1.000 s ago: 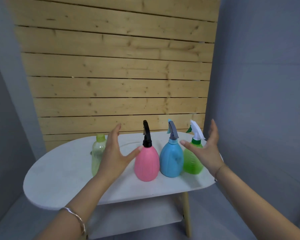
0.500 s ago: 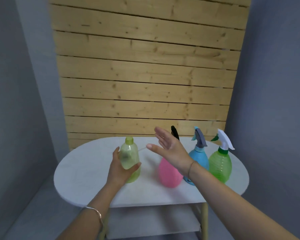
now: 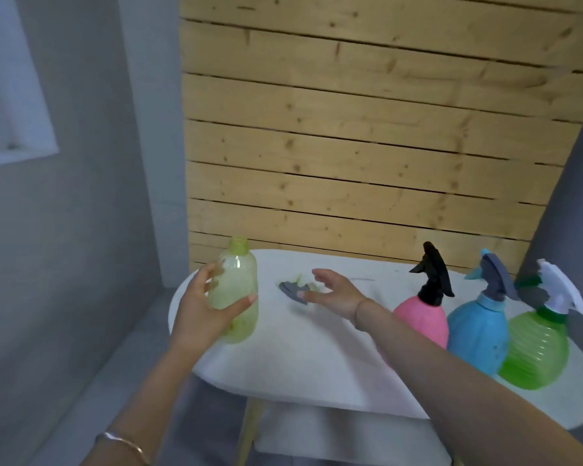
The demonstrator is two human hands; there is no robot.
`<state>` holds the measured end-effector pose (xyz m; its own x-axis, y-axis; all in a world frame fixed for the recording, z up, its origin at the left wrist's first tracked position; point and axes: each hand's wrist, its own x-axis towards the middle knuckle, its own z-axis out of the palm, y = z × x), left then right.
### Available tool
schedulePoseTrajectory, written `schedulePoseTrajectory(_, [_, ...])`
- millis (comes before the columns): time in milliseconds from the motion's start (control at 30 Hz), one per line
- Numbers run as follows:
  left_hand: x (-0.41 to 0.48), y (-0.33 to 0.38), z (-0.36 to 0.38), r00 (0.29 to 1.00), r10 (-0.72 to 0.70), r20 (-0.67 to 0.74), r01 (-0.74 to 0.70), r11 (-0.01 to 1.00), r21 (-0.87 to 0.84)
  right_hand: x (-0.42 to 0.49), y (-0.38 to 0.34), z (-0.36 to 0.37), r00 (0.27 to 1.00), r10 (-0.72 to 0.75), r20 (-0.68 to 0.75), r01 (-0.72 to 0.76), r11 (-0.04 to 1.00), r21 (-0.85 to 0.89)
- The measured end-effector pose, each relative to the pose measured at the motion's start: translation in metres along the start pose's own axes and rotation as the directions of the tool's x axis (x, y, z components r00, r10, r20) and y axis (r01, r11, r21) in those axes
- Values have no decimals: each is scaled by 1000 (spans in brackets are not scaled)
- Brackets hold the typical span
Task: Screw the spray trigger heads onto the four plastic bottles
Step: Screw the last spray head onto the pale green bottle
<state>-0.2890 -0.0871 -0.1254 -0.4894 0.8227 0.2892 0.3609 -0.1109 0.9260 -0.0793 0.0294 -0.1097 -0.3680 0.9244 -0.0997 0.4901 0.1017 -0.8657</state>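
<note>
This is a plain indoor corner, perhaps a spare room at home. Grey walls flank a pine-plank panel. A small white oval surface stands on grey floor.

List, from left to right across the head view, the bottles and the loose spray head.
headless yellow-green bottle → loose grey spray head → pink bottle → blue bottle → green bottle. The left hand and the right hand overlap the first two, so they are left out.
</note>
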Motion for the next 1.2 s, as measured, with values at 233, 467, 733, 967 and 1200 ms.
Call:
schedulePoseTrajectory(233, [5, -2, -9, 1000, -1, 0, 1, 1000, -29, 48, 10, 10, 1000, 19, 15, -11, 899, -438])
schedulePoseTrajectory(467, [5, -1, -11, 1000, 21, 8, -21, 1000, 0, 59, 17, 7, 995, -104, -4, 82, 803, -591])
schedulePoseTrajectory(733, [4, 4, -9, 999, 32, 6, -31, 999, -31, 51, 0, 8, 953, -288, -97, 209, 853, -478])
schedulePoseTrajectory(967, [-13, 29, 1, 999, 46, 26, -44, 996, -77, 0, -111, -37, 831, -299, -469, 459, 844, 276])
schedulePoseTrajectory(1200, [-52, 60, 30, 979, 68, 191, -49, 993, -105, -98, -179, -97, 818, -291, -496, 563, 582, 587])
